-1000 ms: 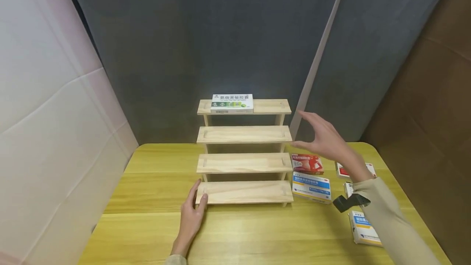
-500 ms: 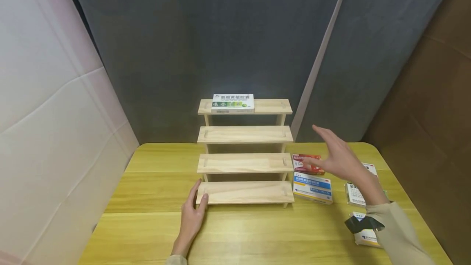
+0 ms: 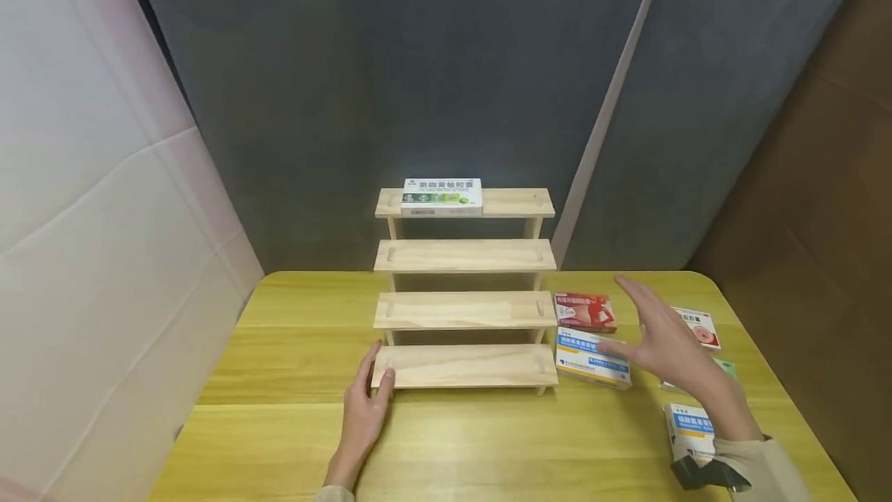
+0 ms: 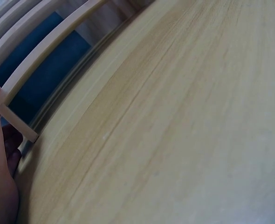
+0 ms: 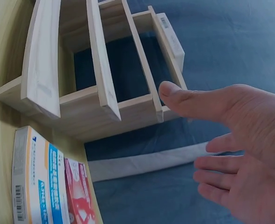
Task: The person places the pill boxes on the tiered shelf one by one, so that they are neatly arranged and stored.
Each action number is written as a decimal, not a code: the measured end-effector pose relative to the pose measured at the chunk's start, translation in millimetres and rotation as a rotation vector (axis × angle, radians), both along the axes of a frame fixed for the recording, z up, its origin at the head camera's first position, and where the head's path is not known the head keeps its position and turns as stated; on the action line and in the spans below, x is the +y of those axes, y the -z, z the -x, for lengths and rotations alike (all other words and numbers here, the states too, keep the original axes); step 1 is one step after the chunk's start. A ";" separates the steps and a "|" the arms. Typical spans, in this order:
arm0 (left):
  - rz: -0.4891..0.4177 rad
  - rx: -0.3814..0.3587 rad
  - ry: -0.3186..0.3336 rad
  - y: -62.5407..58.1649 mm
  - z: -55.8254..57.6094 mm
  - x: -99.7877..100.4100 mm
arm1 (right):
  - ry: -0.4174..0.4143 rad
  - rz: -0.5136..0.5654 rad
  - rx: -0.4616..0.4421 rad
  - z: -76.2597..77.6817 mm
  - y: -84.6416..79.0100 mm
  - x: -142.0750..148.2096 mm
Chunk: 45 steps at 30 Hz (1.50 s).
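Note:
A stepped wooden display rack [image 3: 465, 254] with tiered boards stands on the table. My left hand [image 3: 361, 417] holds the left end of its lowest board; the left wrist view shows the thumb at the board's corner and fingers by its leg. My right hand [image 3: 665, 339], with thumb and fingers spread apart, hovers over the right side and holds nothing. In the head view its thumb overlaps a blue-and-white medicine box [image 3: 585, 366] beside the rack. Behind that box lies a red medicine box [image 3: 588, 312]. A white-and-green medicine box [image 3: 442, 197] lies flat on the top board.
Under the right forearm sits another blue-and-white box [image 3: 686, 428]. A white box with a round pink picture [image 3: 702, 328] lies farther right, and a partly hidden green-and-white box [image 3: 727, 368] shows beside the wrist. A dark curtain [image 3: 460, 84] hangs behind the table [image 3: 293, 347].
My right hand has moved down and to the right, from beside the rack's upper boards to over the boxes, staying spread. The left hand stays on the rack.

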<state>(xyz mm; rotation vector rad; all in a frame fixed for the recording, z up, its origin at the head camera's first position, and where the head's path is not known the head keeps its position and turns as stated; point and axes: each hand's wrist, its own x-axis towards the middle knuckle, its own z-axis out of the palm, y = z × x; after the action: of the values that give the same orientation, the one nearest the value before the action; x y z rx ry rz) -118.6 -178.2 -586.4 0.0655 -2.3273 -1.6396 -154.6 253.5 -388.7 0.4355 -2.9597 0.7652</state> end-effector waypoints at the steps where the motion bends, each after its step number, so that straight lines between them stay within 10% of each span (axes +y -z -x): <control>1: 0.001 0.002 -0.001 0.0 0.0 -0.3 | 0.000 0.004 -0.008 -1.5 1.2 1.5; 45: 0.018 0.004 -0.006 0.1 0.8 -0.6 | 0.082 -0.031 -0.168 -54.9 63.7 64.6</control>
<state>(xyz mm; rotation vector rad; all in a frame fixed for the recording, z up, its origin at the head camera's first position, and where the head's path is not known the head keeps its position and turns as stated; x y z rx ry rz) -119.3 -178.8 -586.4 0.0652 -2.3357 -1.6145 -99.7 318.0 -452.4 0.2612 -3.1259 0.7845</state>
